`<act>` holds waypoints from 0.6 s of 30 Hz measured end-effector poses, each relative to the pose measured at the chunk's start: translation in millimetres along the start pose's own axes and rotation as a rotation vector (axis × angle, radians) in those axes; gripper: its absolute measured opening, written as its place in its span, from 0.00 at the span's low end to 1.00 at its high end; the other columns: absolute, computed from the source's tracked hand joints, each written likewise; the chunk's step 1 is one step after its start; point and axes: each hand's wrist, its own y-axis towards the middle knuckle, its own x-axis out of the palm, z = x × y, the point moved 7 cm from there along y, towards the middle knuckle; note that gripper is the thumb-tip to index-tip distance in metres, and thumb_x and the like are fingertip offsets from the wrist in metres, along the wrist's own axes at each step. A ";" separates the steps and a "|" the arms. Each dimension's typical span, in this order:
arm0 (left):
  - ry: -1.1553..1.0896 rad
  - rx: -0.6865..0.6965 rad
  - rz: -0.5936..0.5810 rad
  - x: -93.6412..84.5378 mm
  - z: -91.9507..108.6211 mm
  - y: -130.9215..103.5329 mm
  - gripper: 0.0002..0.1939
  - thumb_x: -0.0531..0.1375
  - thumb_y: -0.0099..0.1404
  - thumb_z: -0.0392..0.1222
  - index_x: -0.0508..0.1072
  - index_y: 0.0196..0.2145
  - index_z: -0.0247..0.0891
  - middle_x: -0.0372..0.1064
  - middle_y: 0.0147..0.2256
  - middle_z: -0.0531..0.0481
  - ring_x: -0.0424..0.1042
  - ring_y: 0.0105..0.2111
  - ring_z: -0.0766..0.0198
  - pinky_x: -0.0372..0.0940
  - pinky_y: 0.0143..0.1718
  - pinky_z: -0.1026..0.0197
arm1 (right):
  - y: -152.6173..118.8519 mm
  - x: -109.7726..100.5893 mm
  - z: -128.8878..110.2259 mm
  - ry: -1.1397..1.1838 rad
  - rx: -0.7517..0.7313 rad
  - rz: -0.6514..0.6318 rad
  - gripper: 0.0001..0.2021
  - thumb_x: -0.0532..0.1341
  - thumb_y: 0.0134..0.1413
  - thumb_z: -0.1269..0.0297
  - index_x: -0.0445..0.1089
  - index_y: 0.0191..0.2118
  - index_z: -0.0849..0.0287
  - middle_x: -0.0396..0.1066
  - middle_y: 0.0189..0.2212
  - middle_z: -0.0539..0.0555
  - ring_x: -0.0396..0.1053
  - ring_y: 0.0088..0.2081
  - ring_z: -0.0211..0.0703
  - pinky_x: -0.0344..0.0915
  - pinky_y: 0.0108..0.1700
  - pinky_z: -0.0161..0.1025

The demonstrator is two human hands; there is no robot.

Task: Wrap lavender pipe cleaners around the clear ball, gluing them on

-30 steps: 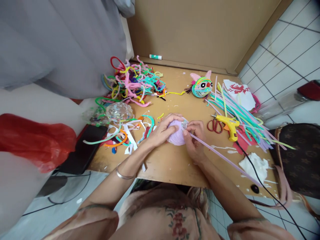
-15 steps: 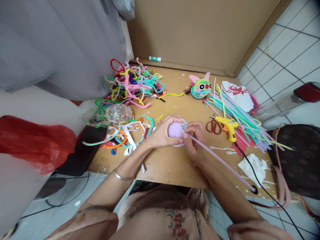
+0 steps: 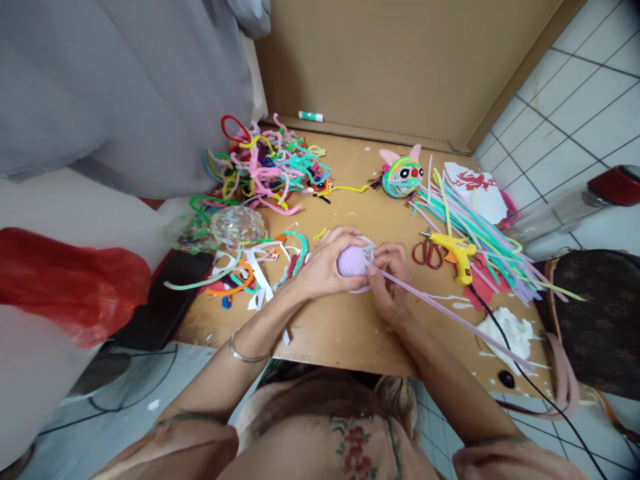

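Note:
Near the front middle of the table, my left hand [image 3: 329, 265] is wrapped round the left side of a ball [image 3: 353, 261] covered in lilac strands. My right hand [image 3: 391, 283] pinches a long lilac pipe cleaner [image 3: 445, 312] at the ball's right side, where a patch of clear surface shows. The strip runs from my fingers down to the right, over a white cloth and a black cord. Where it meets the ball is partly hidden by my fingers.
Tangled pipe cleaners [image 3: 265, 167], a clear ball [image 3: 237, 225] and paper scraps lie left. Farther back sits a decorated ball with pink ears [image 3: 401, 177]. At right are red scissors [image 3: 427, 255], a yellow glue gun [image 3: 453, 250], straight pipe cleaners [image 3: 480, 233] and a brown bag [image 3: 595, 320].
The free end of the lilac pipe cleaner has swung up and to the right, uncovering a small dark object near the table edge. Both hands and the ball have barely shifted.

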 end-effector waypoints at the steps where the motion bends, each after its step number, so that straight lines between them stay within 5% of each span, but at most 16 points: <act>1: 0.000 0.010 0.001 -0.2 0.5 -0.4 0.27 0.70 0.52 0.47 0.72 0.49 0.41 0.67 0.55 0.40 0.66 0.58 0.47 0.59 0.61 0.44 | 0.0 -0.2 -0.2 0.001 0.000 0.001 0.05 0.56 0.62 0.65 0.61 0.32 0.54 0.62 0.37 0.53 0.65 0.42 0.45 0.65 0.43 0.46; 12: 0.128 0.161 0.071 -3.3 6.0 -3.0 0.26 0.68 0.56 0.50 0.74 0.51 0.39 0.74 0.53 0.39 0.71 0.54 0.48 0.61 0.58 0.45 | 0.7 -1.3 1.7 -0.036 0.007 0.070 0.06 0.57 0.62 0.63 0.62 0.32 0.54 0.63 0.36 0.52 0.65 0.43 0.45 0.65 0.45 0.46; 18: 0.095 0.106 0.095 -2.7 -1.4 0.1 0.28 0.68 0.56 0.51 0.73 0.52 0.38 0.73 0.54 0.39 0.70 0.56 0.49 0.62 0.60 0.46 | -43.3 -15.0 -8.0 -0.033 0.332 0.286 0.10 0.62 0.61 0.56 0.62 0.33 0.54 0.60 0.32 0.49 0.62 0.36 0.42 0.60 0.40 0.41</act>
